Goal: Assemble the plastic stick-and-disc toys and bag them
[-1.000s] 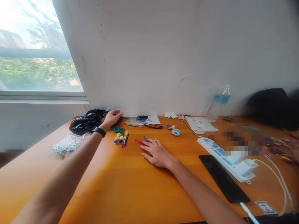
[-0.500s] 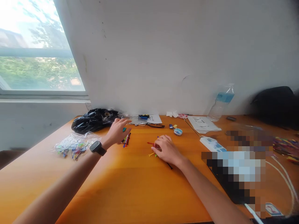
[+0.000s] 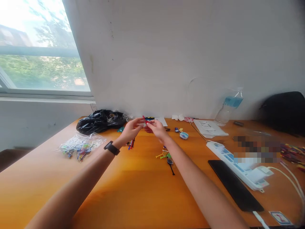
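Both of my hands are raised above the orange table [image 3: 133, 190] and meet at the fingertips. My left hand [image 3: 131, 129], with a black watch on its wrist, and my right hand [image 3: 156, 128] pinch a small red plastic stick [image 3: 144, 119] between them. Below the hands lie several small coloured sticks [image 3: 164, 155], yellow, green and black. More coloured pieces [image 3: 130, 144] lie under my left hand.
A black plastic bag [image 3: 101, 121] and a clear bag of coloured pieces [image 3: 79, 148] lie at the left. Papers [image 3: 209, 128], a water bottle [image 3: 228, 106], a white power strip [image 3: 235, 163], a black phone [image 3: 234, 185] and a dark bag [image 3: 284, 109] are at the right.
My right hand has lifted off the table with a red stick. My left hand came back from the black bag and now meets the right hand in the air.
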Demonstrator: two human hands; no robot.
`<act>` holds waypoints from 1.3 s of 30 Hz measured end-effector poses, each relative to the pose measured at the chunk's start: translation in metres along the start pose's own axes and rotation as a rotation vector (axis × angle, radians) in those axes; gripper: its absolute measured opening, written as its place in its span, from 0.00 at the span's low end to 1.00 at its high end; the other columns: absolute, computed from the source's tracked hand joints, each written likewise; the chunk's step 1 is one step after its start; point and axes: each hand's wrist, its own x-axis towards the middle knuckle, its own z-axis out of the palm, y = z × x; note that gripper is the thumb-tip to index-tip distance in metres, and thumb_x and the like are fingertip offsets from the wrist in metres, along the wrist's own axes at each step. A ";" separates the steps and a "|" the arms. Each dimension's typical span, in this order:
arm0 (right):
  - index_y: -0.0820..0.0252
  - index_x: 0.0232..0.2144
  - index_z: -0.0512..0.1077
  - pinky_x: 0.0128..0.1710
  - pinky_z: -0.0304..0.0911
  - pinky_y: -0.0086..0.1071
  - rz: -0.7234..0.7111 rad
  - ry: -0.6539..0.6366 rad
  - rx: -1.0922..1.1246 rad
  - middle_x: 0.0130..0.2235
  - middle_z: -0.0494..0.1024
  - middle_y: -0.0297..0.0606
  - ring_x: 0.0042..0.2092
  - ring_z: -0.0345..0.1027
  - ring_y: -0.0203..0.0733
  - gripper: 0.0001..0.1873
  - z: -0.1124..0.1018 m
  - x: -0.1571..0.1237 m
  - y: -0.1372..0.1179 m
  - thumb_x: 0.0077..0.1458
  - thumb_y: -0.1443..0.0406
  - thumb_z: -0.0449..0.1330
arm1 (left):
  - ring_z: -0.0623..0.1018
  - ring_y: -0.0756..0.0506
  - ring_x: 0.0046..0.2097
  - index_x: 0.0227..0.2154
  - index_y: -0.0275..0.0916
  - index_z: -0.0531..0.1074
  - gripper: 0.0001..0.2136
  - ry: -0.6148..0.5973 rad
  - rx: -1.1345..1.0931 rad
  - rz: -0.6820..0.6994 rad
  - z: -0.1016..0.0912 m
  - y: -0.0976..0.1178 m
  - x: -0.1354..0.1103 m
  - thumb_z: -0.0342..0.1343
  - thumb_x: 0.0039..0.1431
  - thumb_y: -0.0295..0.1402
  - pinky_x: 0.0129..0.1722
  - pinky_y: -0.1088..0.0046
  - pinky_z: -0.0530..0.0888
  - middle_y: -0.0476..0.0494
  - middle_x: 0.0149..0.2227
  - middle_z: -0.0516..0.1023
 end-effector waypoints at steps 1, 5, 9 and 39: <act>0.56 0.38 0.68 0.41 0.72 0.36 0.063 -0.028 0.104 0.34 0.81 0.38 0.36 0.77 0.41 0.08 0.006 0.008 0.001 0.59 0.60 0.63 | 0.83 0.41 0.51 0.59 0.37 0.72 0.21 0.035 -0.029 -0.002 -0.001 -0.002 0.007 0.58 0.64 0.36 0.49 0.65 0.80 0.33 0.54 0.82; 0.57 0.35 0.71 0.39 0.72 0.32 0.162 -0.092 0.199 0.34 0.81 0.38 0.35 0.77 0.38 0.08 0.019 0.023 0.014 0.60 0.59 0.62 | 0.84 0.41 0.47 0.54 0.36 0.77 0.19 0.044 0.015 0.002 -0.006 -0.018 0.015 0.60 0.63 0.39 0.46 0.66 0.81 0.36 0.47 0.85; 0.58 0.32 0.73 0.29 0.66 0.27 0.158 -0.037 0.103 0.31 0.79 0.35 0.29 0.72 0.34 0.08 0.017 0.029 0.029 0.56 0.60 0.65 | 0.84 0.42 0.41 0.44 0.37 0.81 0.14 0.072 0.244 0.066 -0.013 -0.032 0.010 0.63 0.61 0.41 0.42 0.68 0.81 0.39 0.42 0.86; 0.57 0.23 0.67 0.19 0.49 0.25 0.136 -0.405 -0.273 0.19 0.63 0.26 0.20 0.53 0.30 0.14 0.002 0.022 0.029 0.55 0.60 0.64 | 0.82 0.46 0.35 0.33 0.36 0.77 0.07 -0.215 0.312 0.103 -0.006 -0.021 0.004 0.61 0.49 0.24 0.34 0.76 0.76 0.46 0.32 0.83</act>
